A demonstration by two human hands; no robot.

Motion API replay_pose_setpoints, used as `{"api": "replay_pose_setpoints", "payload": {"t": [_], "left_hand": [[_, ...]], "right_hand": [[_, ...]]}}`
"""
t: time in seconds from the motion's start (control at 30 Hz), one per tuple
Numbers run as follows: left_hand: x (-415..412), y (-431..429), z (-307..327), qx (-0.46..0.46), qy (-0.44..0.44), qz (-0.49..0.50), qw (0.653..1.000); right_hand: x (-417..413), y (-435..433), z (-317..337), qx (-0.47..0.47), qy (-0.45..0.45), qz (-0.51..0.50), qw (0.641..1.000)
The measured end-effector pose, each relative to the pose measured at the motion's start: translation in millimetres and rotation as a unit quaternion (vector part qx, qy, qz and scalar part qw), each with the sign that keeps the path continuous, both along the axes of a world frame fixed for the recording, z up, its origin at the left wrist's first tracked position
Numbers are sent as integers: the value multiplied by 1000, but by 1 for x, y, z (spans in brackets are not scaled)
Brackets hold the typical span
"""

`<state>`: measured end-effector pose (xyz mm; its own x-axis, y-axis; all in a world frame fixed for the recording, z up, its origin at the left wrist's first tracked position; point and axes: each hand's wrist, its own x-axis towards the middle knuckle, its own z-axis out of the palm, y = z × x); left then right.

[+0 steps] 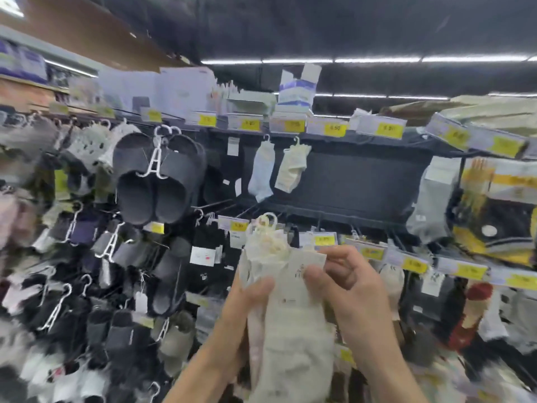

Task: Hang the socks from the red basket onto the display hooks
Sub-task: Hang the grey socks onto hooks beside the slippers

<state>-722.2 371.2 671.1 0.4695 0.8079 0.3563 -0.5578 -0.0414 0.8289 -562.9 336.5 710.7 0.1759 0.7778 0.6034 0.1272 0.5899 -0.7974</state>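
Centrally held socks: a bundle of cream socks [290, 315] is raised upright in front of the rack, between both hands; its white plastic hangers [266, 228] stick up at the top, level with the lower row of price tags
Left hand: the left hand [250, 303] wraps the bundle's left edge; thumb across the front, fingers out of sight behind; a closed hold round the fabric
Right hand: the right hand [345, 289] grips the bundle's upper right; curled fingers and thumb pinch the paper label [308, 263] against the socks
Display hooks: bare metal hooks [220, 203] jut from the dark back panel [363, 181] just above the bundle; whether a hanger touches one cannot be told
Already hung: a pale blue sock [261, 173] and a cream sock [292, 167] hang side by side under the upper shelf
Left of rack: dark slippers [157, 181] on a white hanger; black and grey pairs blurred below
Right of rack: a grey sock pack [430, 199] higher up; a red sock [473, 309] lower down
Shelf edges: yellow price tags [334, 128]; figures too blurred to read
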Motion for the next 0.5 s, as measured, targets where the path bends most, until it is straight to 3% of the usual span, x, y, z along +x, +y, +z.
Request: {"api": "replay_pose_setpoints", "payload": {"t": [0.33, 0.5], "left_hand": [[-4, 151, 49, 48, -33, 17, 998], [-8, 219, 50, 14, -34, -5, 999]], "right_hand": [[0, 150, 26, 44, -26, 4, 999], [-3, 215, 30, 29, -16, -1, 999]]}}
